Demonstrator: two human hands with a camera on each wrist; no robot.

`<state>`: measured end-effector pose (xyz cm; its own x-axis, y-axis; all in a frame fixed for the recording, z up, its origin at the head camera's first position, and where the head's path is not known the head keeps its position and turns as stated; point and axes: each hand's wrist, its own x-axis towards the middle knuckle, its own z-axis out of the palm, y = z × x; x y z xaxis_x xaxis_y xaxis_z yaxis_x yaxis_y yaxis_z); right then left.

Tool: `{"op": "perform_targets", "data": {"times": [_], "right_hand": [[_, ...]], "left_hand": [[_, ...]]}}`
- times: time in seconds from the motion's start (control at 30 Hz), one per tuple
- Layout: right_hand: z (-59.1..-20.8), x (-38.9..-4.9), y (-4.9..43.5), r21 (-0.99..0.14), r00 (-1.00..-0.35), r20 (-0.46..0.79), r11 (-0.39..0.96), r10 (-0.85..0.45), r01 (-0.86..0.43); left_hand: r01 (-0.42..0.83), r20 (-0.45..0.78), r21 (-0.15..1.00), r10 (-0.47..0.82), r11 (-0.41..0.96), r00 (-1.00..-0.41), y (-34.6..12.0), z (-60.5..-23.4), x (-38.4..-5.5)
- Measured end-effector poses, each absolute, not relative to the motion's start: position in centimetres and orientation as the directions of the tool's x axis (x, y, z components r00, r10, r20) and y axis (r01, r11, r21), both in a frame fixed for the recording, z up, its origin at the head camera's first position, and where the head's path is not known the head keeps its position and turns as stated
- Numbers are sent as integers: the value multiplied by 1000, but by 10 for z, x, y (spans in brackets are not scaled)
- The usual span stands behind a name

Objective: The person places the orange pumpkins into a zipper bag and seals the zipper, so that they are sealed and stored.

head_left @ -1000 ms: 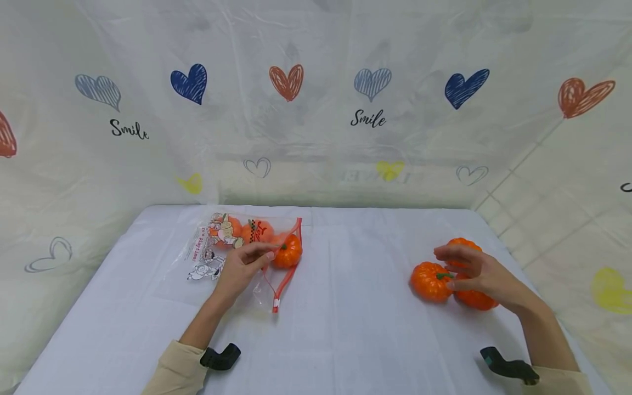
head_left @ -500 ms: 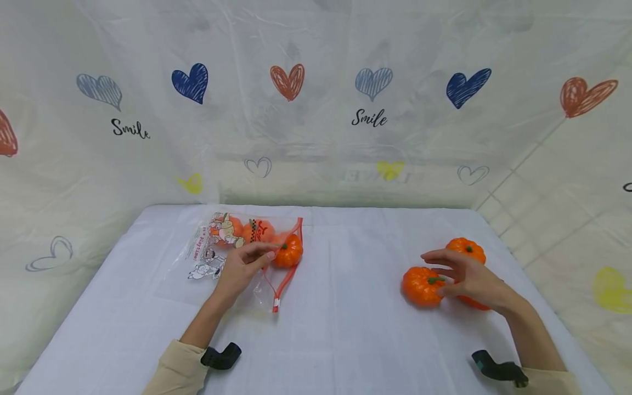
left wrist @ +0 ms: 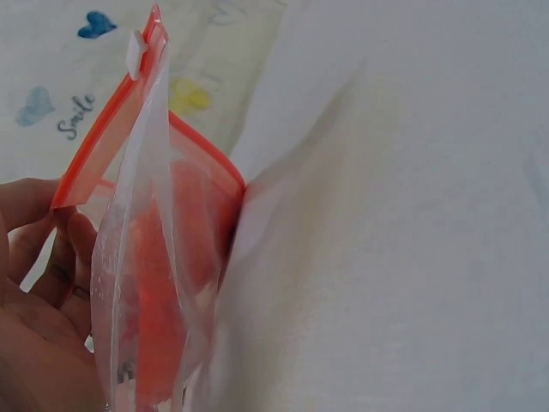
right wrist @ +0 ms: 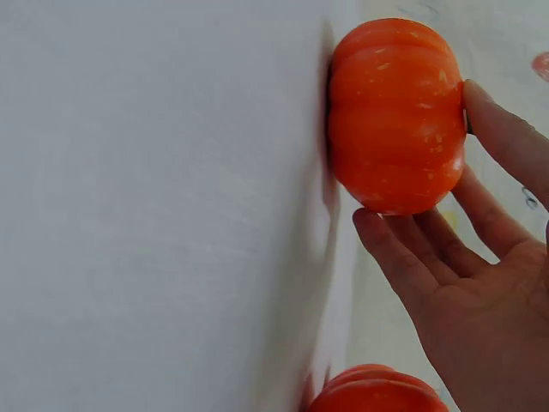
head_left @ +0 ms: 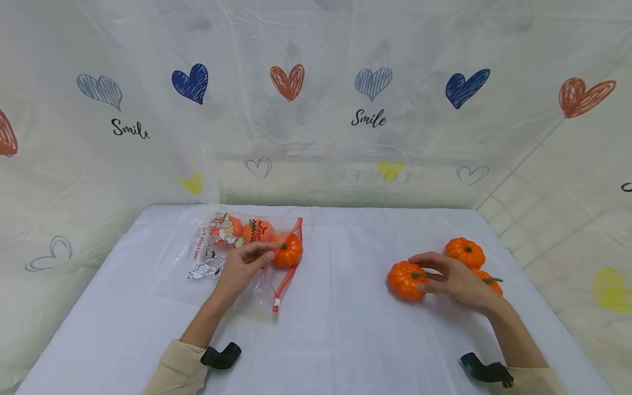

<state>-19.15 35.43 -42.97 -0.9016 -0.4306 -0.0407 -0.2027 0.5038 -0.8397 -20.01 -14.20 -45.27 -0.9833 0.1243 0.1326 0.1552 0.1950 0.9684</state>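
Note:
My left hand [head_left: 242,269] pinches the red-edged rim of a clear, printed slider zip bag [head_left: 204,270] at the left of the table. The mouth of the bag gapes toward the right, and its white slider [left wrist: 135,55] shows in the left wrist view. Several orange toy pumpkins lie inside; one pumpkin [head_left: 290,252] is right at the mouth. Over on the right, my right hand [head_left: 454,280] holds another ribbed orange toy pumpkin [head_left: 405,281], its thumb by the green stem and the fingers along the side. That pumpkin sits close over the cloth [right wrist: 171,215].
Behind my right hand are two more toy pumpkins, one farther back [head_left: 465,252] and one partly hidden by the hand [head_left: 489,281]. White cloth covers the table [head_left: 336,340]. A curtain printed with hearts [head_left: 316,126] hangs along its back and sides.
My right hand has moved left together with the toy pumpkin, away from the other two, so these show more. My left hand and the zip bag have stayed in place.

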Motion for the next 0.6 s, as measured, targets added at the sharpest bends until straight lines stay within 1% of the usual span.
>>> {"op": "perform_targets", "data": {"times": [0.17,0.27,0.6], "right_hand": [[-429,-191,348,-789,-916,-64,582,-396,-196],[-428,-190,346,-769,-918,-69,607,-390,-200],[-430,-188,346,-826,-881,-103,533,-462,-182]], "left_hand": [[160,136,966,126,203,-983,-142,-455,-201],[160,137,967,126,199,-983,-142,-454,-201],[162,139,968,130,191,-982,-143,-454,-201]]}}
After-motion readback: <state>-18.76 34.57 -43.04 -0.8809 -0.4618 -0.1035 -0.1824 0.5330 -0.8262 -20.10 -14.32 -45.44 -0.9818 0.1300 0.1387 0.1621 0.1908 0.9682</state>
